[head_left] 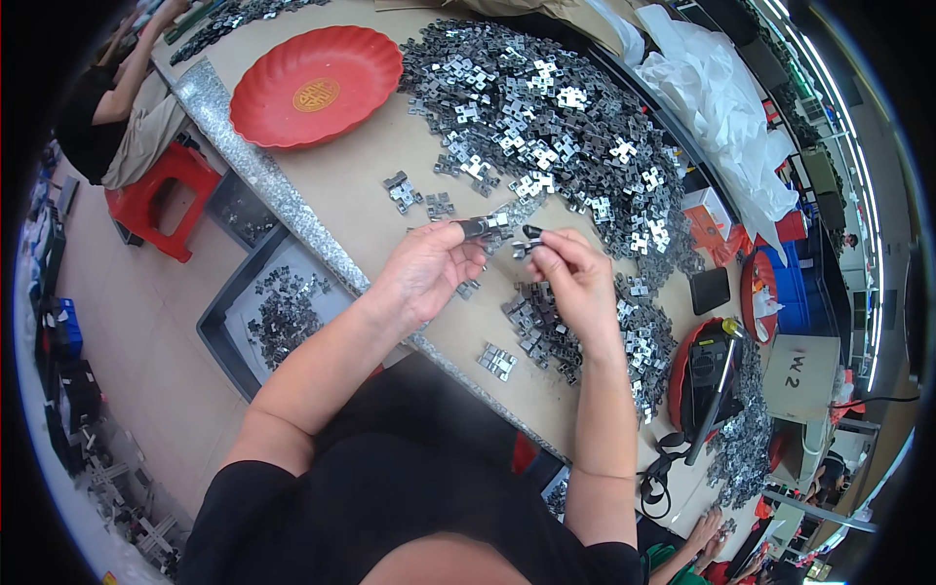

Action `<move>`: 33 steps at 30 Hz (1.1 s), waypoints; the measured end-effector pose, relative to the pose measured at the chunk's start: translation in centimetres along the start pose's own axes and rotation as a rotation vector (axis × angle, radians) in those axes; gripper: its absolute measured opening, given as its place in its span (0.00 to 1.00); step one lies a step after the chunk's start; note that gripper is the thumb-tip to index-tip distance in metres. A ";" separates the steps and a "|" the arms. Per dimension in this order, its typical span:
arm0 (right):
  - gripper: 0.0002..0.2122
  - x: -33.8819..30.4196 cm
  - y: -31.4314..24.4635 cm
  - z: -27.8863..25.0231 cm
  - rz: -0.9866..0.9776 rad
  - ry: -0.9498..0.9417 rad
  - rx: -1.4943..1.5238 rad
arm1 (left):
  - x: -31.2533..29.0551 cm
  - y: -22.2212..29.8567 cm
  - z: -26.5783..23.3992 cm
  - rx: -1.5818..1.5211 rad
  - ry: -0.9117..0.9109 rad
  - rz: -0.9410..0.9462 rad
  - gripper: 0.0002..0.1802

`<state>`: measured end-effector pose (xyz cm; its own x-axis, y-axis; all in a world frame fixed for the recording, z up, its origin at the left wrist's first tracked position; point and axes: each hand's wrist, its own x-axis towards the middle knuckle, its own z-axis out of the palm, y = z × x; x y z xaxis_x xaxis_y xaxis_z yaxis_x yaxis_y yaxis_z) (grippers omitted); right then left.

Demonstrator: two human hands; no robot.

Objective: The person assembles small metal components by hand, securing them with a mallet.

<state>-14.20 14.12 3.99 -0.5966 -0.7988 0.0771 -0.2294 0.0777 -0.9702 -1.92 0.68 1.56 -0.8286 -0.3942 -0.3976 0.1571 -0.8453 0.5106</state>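
My left hand (426, 271) pinches a small cluster of shiny metal clip-like parts (499, 222) at its fingertips; a black cover sits on one finger. Close by on the right, my right hand (582, 292) grips a single small metal clip (524, 248) between thumb and forefinger, with a black cover on a fingertip too. The clip is near the cluster; whether they touch I cannot tell. Beyond both hands spreads a big heap of the same parts (546, 107). A smaller pile (546, 331) lies beneath my right wrist, and a short joined row of clips (497, 361) rests nearer the table edge.
A red scalloped plate (255, 102) stands at the far left of the table. Below the edge, a grey bin (216, 331) holds more parts. A red stool (171, 200) with a seated person is at left. White plastic bags (702, 107) lie far right; another person's hands (704, 531) work lower right.
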 end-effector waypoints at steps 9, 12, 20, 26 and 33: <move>0.15 -2.9 1.2 1.7 0.218 0.154 0.425 | -0.5 -2.1 1.0 0.171 -0.070 -0.036 0.06; 0.14 -3.1 1.2 1.6 0.223 0.155 0.415 | -0.9 -1.9 1.4 0.174 -0.027 -0.030 0.06; 0.12 -3.3 0.7 1.2 0.269 0.140 0.401 | -1.3 -2.7 1.3 0.231 -0.050 0.081 0.06; 0.08 -3.2 0.6 0.9 0.363 0.061 0.501 | -1.8 -3.3 0.7 0.355 -0.127 0.211 0.06; 0.06 -3.3 0.5 0.5 0.414 0.067 0.565 | -2.1 -3.6 0.3 0.441 -0.199 0.249 0.07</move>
<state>-11.97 16.46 3.14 -0.5990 -0.7304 -0.3281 0.4508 0.0310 -0.8921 -0.92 4.66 0.77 -0.8874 -0.4512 -0.0940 0.1567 -0.4872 0.8591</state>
